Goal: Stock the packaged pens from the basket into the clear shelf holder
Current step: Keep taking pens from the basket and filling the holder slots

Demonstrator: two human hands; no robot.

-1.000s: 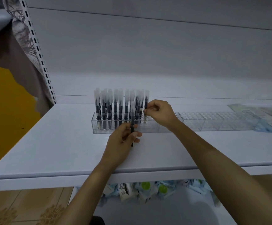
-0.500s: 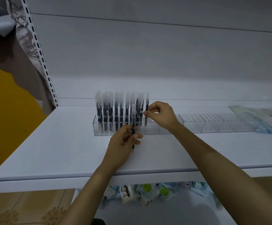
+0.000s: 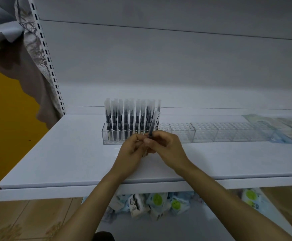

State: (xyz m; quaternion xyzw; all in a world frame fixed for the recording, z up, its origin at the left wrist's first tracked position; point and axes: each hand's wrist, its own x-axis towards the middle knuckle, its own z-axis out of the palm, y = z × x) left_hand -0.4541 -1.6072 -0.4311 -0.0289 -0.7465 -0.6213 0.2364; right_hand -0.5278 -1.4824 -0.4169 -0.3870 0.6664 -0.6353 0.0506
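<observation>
Surroundings: a white shelf [image 3: 54, 162] carries a long clear holder [image 3: 202, 134] running left to right just beyond the fingers. Its left end is filled with upright packaged pens [image 3: 129, 117], packed in close rows directly behind the fingertips; this block stands in the way of any straight push forward. To the right of the fingers the holder's dimpled slots are vacant. Further right, flat paper packets [image 3: 281, 122] lie on the shelf, well apart from the hands. Small pouches [image 3: 157, 202] sit on the lower level beneath the shelf edge. A perforated upright [image 3: 51, 66] and hanging cloth [image 3: 11, 40] stand far left.

Task item: one packaged pen [image 3: 153, 125] is held between both hands, tilted slightly right, its lower end pinched at the fingertips and its upper end rising in front of the right end of the stocked block, touching or just short of it; which cannot be told.

Hands: the left hand [image 3: 133, 153] is curled closed around the pen's lower end. The right hand [image 3: 166, 146] pinches the same pen from the right, thumb and fingers closed.

Clearance: open shelf surface lies below and to both sides of the fingers, up to the front lip near the wrists.
</observation>
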